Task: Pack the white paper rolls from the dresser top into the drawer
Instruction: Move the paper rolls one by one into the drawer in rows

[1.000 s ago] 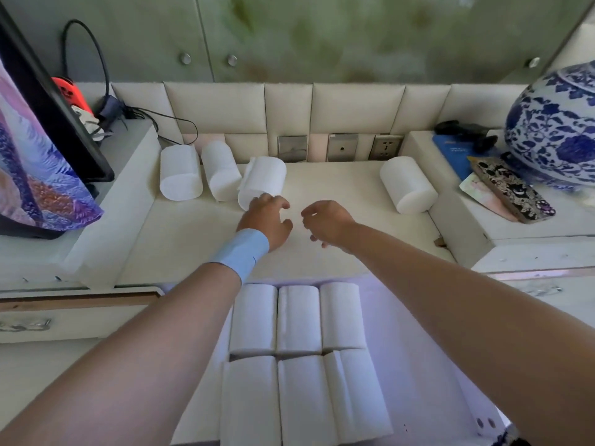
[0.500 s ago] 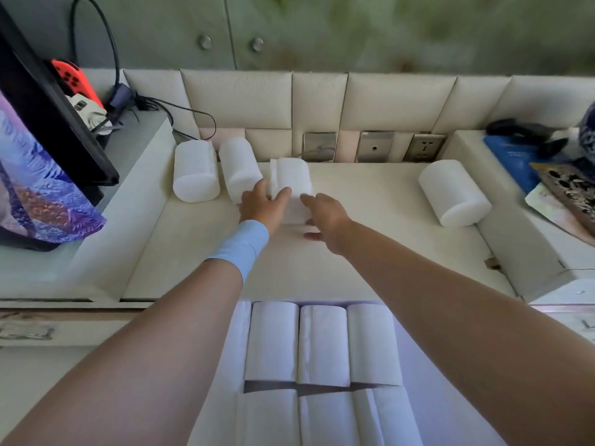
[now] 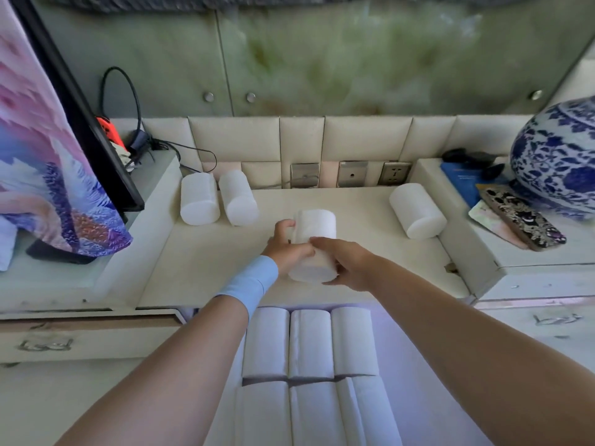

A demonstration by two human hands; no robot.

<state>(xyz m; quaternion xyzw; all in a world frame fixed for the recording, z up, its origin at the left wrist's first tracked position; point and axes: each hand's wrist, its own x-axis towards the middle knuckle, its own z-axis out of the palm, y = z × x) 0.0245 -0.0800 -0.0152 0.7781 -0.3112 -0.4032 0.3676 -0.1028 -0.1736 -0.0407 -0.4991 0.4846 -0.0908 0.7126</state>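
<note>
Paper roll (image 3: 314,244) mid tabletop (image 3: 199,268), clamped btwn left hand (image 3: 286,249) at 9 and right hand (image 3: 344,262) at 3. Prob light n squishy, so grip sides gently. Three more at 11 and 2; drawer (image 3: 396,365) at 6, six packed already.

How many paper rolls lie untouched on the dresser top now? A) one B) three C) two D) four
B: two rolls lie side by side at the back left and one roll at the right; a fourth roll is held between both hands.
</note>
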